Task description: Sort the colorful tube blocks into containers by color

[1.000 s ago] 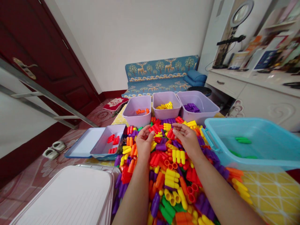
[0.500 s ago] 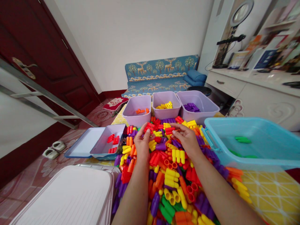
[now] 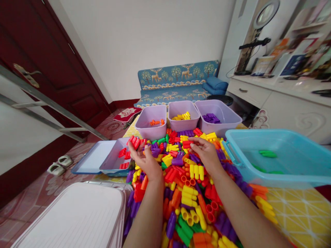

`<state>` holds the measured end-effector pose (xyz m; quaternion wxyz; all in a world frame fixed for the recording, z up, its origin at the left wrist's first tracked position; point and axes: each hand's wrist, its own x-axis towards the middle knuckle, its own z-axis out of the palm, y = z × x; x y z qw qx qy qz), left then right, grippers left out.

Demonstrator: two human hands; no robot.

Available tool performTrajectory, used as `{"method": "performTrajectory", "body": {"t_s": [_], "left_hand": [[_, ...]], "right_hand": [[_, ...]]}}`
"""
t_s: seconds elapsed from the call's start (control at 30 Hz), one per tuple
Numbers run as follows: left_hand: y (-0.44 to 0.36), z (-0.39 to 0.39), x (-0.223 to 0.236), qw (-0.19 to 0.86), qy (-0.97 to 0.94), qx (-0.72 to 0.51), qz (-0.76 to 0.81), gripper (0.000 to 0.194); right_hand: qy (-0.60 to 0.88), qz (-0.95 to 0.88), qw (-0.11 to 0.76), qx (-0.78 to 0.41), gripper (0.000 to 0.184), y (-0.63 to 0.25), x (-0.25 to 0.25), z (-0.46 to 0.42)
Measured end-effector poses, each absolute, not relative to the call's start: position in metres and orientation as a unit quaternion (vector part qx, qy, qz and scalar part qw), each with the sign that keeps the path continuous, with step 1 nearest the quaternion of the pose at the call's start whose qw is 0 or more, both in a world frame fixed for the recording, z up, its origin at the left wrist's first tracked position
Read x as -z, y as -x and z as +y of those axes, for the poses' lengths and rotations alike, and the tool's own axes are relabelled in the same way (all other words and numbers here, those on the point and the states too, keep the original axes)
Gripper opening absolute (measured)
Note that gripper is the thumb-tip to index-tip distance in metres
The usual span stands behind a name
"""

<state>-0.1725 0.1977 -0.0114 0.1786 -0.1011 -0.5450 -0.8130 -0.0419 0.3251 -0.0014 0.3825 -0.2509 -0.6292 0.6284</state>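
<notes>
A red tube-shaped toy block (image 3: 134, 141) is held in the fingers of my left hand (image 3: 147, 161), beside the right rim of the lilac-lined box (image 3: 110, 165) that has several red blocks in it. My right hand (image 3: 206, 152) pinches another red block (image 3: 188, 144) between thumb and fingertips, over the heap. Beneath both hands spreads a big pile of joined tube blocks (image 3: 189, 196) in red, yellow, orange, purple and green.
Behind the pile stand three lilac bins holding orange (image 3: 151, 130), yellow (image 3: 183, 124) and purple blocks (image 3: 219, 129). A light blue tub (image 3: 289, 137) with green blocks is at right. A white lidded container (image 3: 74, 213) sits front left, a ladder (image 3: 51, 103) behind it.
My left hand has moved left from the middle of the pile to the edge of the box with red blocks, carrying a red block. My right hand stays in place.
</notes>
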Motion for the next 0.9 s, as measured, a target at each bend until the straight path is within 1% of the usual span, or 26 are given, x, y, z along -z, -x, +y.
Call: {"method": "performTrajectory", "body": {"t_s": [0.07,0.2,0.4,0.7,0.9], "left_hand": [[0.174,0.193,0.011,0.214,0.103,0.783,-0.575,0.074],[0.175,0.187,0.011,0.220,0.117,0.763,-0.596,0.080],[0.181,0.189,0.015,0.219,0.084,0.773,-0.589,0.079],[0.186,0.190,0.017,0.209,0.038,0.790,-0.575,0.084],[0.185,0.190,0.017,0.202,0.049,0.790,-0.577,0.085]], "right_hand": [[0.251,-0.632,0.381,-0.627,0.033,0.042,0.001,0.325],[0.250,-0.631,0.382,-0.627,0.032,0.040,0.000,0.324],[0.247,-0.632,0.384,-0.627,0.031,0.041,0.001,0.323],[0.249,-0.634,0.381,-0.625,0.031,0.041,0.000,0.323],[0.246,-0.635,0.381,-0.625,0.031,0.041,0.001,0.323]]}}
